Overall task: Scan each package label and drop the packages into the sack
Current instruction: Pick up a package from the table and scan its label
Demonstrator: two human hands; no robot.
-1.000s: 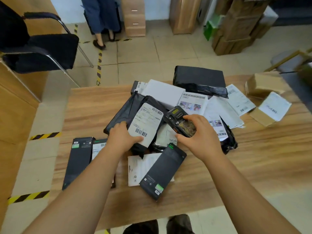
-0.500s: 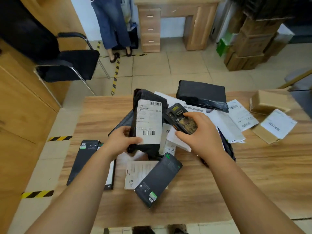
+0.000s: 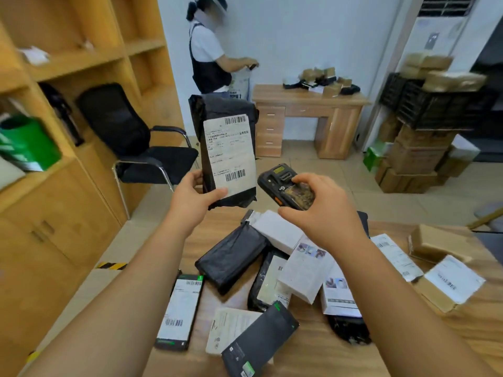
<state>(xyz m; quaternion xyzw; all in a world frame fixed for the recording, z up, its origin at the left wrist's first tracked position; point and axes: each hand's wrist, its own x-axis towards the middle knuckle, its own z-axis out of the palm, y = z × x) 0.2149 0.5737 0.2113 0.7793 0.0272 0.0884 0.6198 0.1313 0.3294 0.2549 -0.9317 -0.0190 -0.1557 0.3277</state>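
Note:
My left hand (image 3: 193,195) grips the bottom of a black poly-bag package (image 3: 223,148), held upright above the table's far edge with its white barcode label facing me. My right hand (image 3: 324,213) grips a black handheld scanner (image 3: 285,186) just to the right of the package, its top end angled toward the label. Several more packages lie on the wooden table (image 3: 313,355): a black bag (image 3: 231,259), white boxes (image 3: 304,270), dark flat boxes (image 3: 261,341) and brown cartons (image 3: 446,284). No sack is in view.
A black chair (image 3: 141,142) stands left of the table beside wooden shelving (image 3: 54,131). A person (image 3: 209,58) stands at a far desk (image 3: 307,115) with parcels. Stacked cartons and black crates (image 3: 424,137) fill the right side.
My left hand has lifted the black package off the pile to an upright hold. My right hand has risen with the scanner beside it. My view has tilted up toward the room.

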